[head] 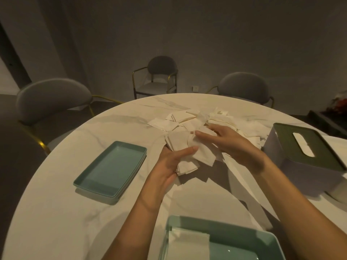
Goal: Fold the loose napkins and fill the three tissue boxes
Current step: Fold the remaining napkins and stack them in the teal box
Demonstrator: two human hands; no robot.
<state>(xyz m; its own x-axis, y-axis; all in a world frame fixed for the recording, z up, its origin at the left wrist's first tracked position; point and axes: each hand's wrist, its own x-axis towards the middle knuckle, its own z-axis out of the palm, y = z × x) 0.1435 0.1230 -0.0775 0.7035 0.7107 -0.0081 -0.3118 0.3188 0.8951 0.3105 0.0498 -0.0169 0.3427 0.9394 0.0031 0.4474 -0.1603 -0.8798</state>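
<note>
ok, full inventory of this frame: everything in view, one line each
table: 1, white marble, round, under everything
loose napkins: a pile, white, centre of the table, too jumbled to count
napkin stack: 1, white, held above the table between both hands
near tray: 1, teal, bottom edge, folded napkins inside
left tray: 1, teal, left of the hands
tissue box: 1, white with dark lid, right
chairs: 3, grey, gold frames, beyond the table
wall socket: 1, white, far wall
left hand: holds the stack from below
right hand: grip on the stack's top napkin
</note>
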